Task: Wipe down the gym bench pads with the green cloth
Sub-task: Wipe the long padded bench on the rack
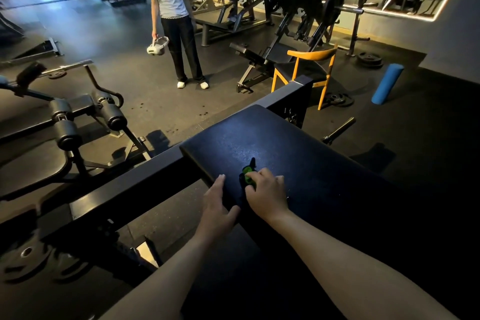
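A wide dark bench pad [272, 143] slopes away from me in the middle of the view. My right hand [265, 193] grips a bunched green cloth [248, 175] and holds it against the pad; only a small part of the cloth shows past my knuckles. At the pad's left edge lies my left hand [217, 204], fingers straight and thumb spread onto the surface. A faint sheen marks the pad just beyond the cloth.
A dark metal frame bar [124, 189] runs left from the pad. A roller-pad machine [85, 117] stands on the left. A person [172, 21] holding a headset stands ahead. An orange chair [306, 70], a blue foam roller [387, 83] and weight plates [337, 99] sit to the right.
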The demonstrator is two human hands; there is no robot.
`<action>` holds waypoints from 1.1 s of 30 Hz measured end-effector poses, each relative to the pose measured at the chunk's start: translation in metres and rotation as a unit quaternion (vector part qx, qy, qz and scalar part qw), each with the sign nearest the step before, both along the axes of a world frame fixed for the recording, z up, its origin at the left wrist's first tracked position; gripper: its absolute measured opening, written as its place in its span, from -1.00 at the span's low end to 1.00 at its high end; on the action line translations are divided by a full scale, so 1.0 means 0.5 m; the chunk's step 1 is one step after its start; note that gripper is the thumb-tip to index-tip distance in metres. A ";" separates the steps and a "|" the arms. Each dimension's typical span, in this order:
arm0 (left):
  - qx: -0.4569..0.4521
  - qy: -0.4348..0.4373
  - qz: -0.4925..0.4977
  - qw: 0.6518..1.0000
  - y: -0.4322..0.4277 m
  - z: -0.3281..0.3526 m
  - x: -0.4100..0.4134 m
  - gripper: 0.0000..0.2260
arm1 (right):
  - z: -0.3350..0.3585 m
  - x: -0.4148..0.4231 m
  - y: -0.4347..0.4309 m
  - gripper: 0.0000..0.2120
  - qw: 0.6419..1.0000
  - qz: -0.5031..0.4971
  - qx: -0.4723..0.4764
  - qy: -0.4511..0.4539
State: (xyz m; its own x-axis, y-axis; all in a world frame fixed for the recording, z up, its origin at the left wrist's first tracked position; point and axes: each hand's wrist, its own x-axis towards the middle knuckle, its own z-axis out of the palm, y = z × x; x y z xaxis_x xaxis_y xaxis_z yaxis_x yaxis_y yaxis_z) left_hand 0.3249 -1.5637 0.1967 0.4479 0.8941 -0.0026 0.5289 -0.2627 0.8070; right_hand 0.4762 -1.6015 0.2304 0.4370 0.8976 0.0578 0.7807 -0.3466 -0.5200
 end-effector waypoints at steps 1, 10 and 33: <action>0.016 0.008 0.001 1.000 0.001 -0.003 -0.002 -0.25 | -0.002 -0.013 0.001 -0.66 1.000 0.019 0.005 0.007; -0.016 -0.014 -0.001 1.000 0.010 -0.006 -0.027 -0.17 | 0.014 0.045 0.074 -0.67 0.999 -0.039 0.012 0.001; 0.061 -0.046 0.008 0.997 0.051 -0.012 -0.038 -0.53 | -0.022 -0.059 0.004 -0.64 0.992 0.068 0.097 0.036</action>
State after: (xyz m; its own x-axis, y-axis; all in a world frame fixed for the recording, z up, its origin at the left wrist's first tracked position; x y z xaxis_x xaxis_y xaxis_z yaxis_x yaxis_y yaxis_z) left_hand 0.3056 -1.5381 0.1910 0.4264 0.8925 0.1474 0.4591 -0.3539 0.8149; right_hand 0.4466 -1.5993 0.2195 0.3219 0.9235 0.2086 0.7717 -0.1283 -0.6230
